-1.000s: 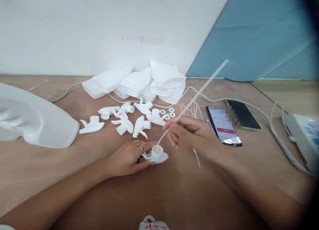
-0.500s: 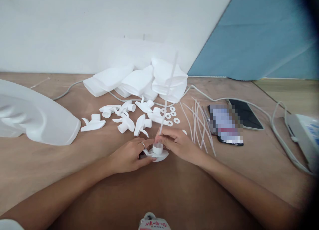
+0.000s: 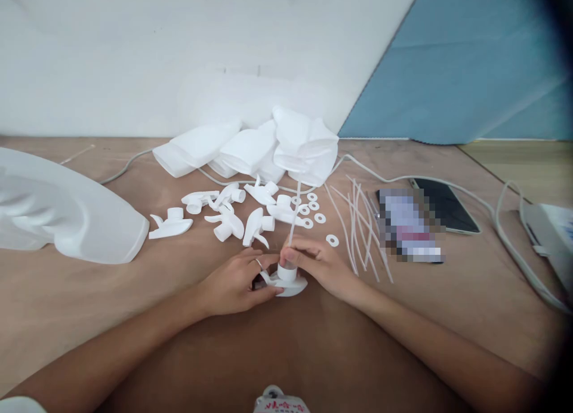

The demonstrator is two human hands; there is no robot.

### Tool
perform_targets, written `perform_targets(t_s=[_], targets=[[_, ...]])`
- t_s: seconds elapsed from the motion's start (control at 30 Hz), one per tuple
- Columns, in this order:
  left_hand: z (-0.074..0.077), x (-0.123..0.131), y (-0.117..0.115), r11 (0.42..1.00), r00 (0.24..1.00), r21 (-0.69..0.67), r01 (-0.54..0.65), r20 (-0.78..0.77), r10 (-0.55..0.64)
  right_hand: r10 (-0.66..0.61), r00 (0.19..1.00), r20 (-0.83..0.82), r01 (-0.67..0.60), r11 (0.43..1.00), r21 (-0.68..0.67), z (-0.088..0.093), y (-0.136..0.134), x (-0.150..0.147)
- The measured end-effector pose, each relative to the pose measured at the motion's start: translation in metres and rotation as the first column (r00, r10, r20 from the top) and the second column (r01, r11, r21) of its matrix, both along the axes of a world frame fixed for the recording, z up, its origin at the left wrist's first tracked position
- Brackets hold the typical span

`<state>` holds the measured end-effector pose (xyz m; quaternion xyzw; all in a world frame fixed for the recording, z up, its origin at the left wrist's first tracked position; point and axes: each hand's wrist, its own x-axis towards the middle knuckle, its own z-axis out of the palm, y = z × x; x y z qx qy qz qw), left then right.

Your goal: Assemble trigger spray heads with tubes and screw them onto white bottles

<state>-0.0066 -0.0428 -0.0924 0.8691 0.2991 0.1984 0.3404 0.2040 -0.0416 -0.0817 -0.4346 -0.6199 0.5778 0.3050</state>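
Note:
My left hand (image 3: 235, 284) grips a white spray trigger head (image 3: 286, 280) resting on the brown table (image 3: 313, 341). My right hand (image 3: 319, 262) pinches a thin clear dip tube (image 3: 293, 219) that stands upright in the head's collar. Just beyond the hands lie several more white trigger heads (image 3: 228, 213) and several small white washers (image 3: 313, 213). A fan of loose clear tubes (image 3: 358, 222) lies to the right of my right hand.
A pile of white plastic bottles (image 3: 255, 147) lies at the back, and a large white bottle (image 3: 67, 207) on the left. Two phones (image 3: 412, 225) sit to the right, with a grey cable (image 3: 496, 222) running to a white device (image 3: 550, 234).
The right hand swung the tube from a slant to upright and came down onto the head's collar. The left hand stayed holding the trigger head.

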Motion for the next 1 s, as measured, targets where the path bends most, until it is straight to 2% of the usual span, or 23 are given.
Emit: perform_targets(t_s=[0.13,0.2,0.23,0.27,0.33,0.4,0.43,0.5,0.53,0.6,0.63,0.67,0.7,0.77,0.83,0.87,0.93,1.0], targets=[[-0.001,-0.002,0.001,0.994,0.995,-0.069,-0.087,0.043,0.09,-0.091,0.993,0.073,0.077,0.981,0.178,0.003,-0.003,0.004],[-0.001,-0.002,0.0,0.982,0.989,-0.139,-0.13,0.056,0.139,-0.183,0.978,0.096,0.137,0.922,0.362,0.001,-0.006,0.01],[-0.001,-0.001,-0.002,0.973,0.986,-0.179,-0.143,0.058,0.156,-0.215,0.969,0.125,0.128,0.864,0.487,-0.001,-0.008,0.014],[0.0,0.0,-0.003,0.965,0.984,-0.217,-0.15,0.063,0.167,-0.224,0.957,0.183,0.066,0.785,0.615,-0.003,-0.009,0.018],[0.004,0.005,-0.004,0.951,0.981,-0.27,-0.149,0.08,0.176,-0.214,0.907,0.363,-0.187,0.568,0.801,-0.005,-0.012,0.026],[0.013,0.013,-0.001,0.959,0.985,-0.264,-0.106,0.103,0.137,-0.241,0.814,0.528,-0.434,0.352,0.83,-0.003,-0.013,0.035],[0.019,0.018,0.002,0.969,0.991,-0.24,-0.06,0.106,0.088,-0.268,0.781,0.564,-0.503,0.265,0.823,-0.001,-0.014,0.039],[0.033,0.028,0.013,0.987,0.995,-0.161,0.022,0.095,-0.007,-0.337,0.764,0.55,-0.54,0.132,0.832,0.004,-0.014,0.05],[0.041,0.033,0.022,0.994,0.996,-0.102,0.03,0.088,-0.021,-0.37,0.775,0.513,-0.521,0.087,0.849,0.007,-0.015,0.056],[0.056,0.044,0.047,0.991,0.988,0.083,-0.108,0.116,0.098,-0.437,0.805,0.402,-0.43,0.037,0.902,0.013,-0.014,0.068],[0.062,0.051,0.062,0.95,0.971,0.217,-0.224,0.137,0.197,-0.481,0.812,0.332,-0.362,0.031,0.932,0.016,-0.013,0.075],[0.067,0.058,0.078,0.875,0.948,0.367,-0.315,0.157,0.276,-0.531,0.807,0.26,-0.289,0.029,0.957,0.018,-0.012,0.082],[0.07,0.066,0.095,0.796,0.935,0.492,-0.353,0.149,0.323,-0.582,0.791,0.188,-0.216,0.022,0.976,0.02,-0.01,0.088],[0.071,0.082,0.126,0.687,0.94,0.668,-0.285,0.055,0.336,-0.676,0.735,0.048,-0.094,-0.032,0.995,0.021,-0.005,0.1],[0.067,0.097,0.151,0.628,0.928,0.747,-0.219,-0.038,0.37,-0.732,0.677,-0.076,-0.017,-0.118,0.993,0.019,0.001,0.113],[0.064,0.102,0.159,0.618,0.921,0.764,-0.186,-0.084,0.381,-0.75,0.651,-0.116,0.011,-0.144,0.989,0.017,0.004,0.12],[0.06,0.109,0.169,0.623,0.914,0.765,-0.163,-0.12,0.387,-0.783,0.602,-0.156,0.052,-0.156,0.986,0.011,0.009,0.132],[0.062,0.107,0.168,0.655,0.932,0.729,-0.2,-0.065,0.357,-0.852,0.487,-0.19,0.147,-0.135,0.98,0.006,0.012,0.144]])
